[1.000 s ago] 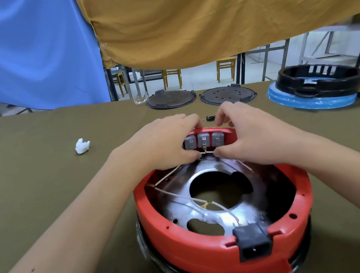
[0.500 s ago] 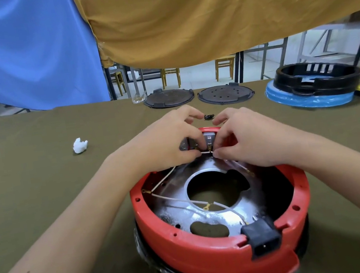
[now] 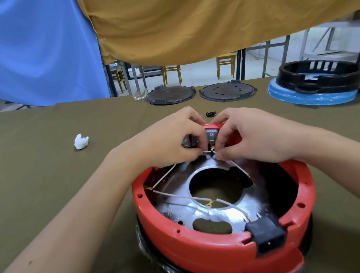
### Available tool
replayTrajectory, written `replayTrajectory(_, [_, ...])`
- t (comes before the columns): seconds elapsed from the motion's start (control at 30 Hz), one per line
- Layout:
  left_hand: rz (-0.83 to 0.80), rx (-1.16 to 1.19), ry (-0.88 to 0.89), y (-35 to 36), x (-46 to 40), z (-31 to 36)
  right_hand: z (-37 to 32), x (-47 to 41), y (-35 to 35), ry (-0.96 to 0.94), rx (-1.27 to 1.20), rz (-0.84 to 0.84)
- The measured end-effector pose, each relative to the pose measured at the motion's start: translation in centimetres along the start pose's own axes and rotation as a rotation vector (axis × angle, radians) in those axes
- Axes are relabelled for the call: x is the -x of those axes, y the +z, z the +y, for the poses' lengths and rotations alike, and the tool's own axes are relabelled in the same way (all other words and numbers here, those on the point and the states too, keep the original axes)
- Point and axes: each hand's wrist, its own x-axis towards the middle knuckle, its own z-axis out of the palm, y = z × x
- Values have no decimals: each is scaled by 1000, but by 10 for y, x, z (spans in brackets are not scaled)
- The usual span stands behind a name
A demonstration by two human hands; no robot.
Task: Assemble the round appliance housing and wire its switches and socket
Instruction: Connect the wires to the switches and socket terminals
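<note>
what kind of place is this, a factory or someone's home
Probably a workshop or training room for assembling appliances, not a home: spare black housing and two round plates wait on a cloth-covered workbench, and rows of metal-legged tables and stools stand behind the hanging cloths.

wires (image 3: 191, 196) cross housing (image 3: 215, 248) interior, tabletop (image 3: 40, 182) open L

switches (image 3: 210, 136): mostly hidden by fingers | housing (image 3: 215, 248): bottom cropped
</note>
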Motion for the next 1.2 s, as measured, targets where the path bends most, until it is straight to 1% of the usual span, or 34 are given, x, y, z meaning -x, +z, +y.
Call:
replayTrajectory(0.1, [-1, 2, 5, 0, 0, 0, 0, 0, -1, 6, -20, 12])
replayTrajectory(0.33, [-7, -3, 4, 0, 0, -1, 0, -1, 2, 69, 45, 74])
replayTrajectory(0.73, [0, 41, 3, -1, -1, -1, -2, -1, 0, 41, 4, 56])
replayTrajectory(0.93, [1, 37, -2, 0, -1, -3, -1, -1, 2, 24, 40, 71])
replayTrajectory(1.2, [1, -12, 7, 2, -2, -4, 0, -3, 6, 56, 151, 110])
